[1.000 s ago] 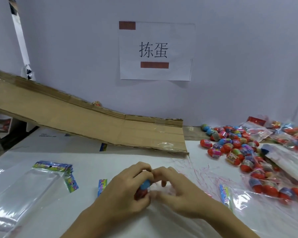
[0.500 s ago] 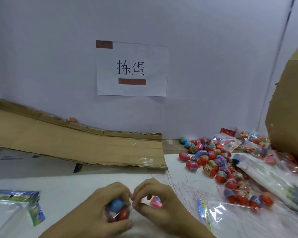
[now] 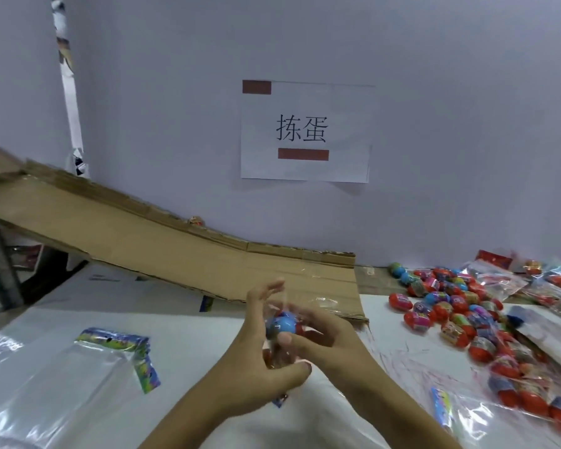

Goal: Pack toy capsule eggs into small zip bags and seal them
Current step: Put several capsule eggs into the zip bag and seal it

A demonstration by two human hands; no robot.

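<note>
Egg in hand: one blue capsule egg [image 3: 284, 324] inside a clear zip bag [image 3: 280, 343], red showing below it, raised above the white table [image 3: 188, 332], near centre.
Left hand [image 3: 256, 361]: thumb curled against the bag, upper fingers spread straight.
Right hand [image 3: 331, 338]: thumb and fingers pinch the bag.
Loose eggs [image 3: 447, 306]: heap at far right, too many to count; mostly red, some blue.
Empty bags [image 3: 88, 367]: stack near left, count unclear.
Wall sign [image 3: 305, 131]: one sheet, reads "拣蛋".
Cardboard ramp [image 3: 162, 247]: one, sloping down rightward.
</note>
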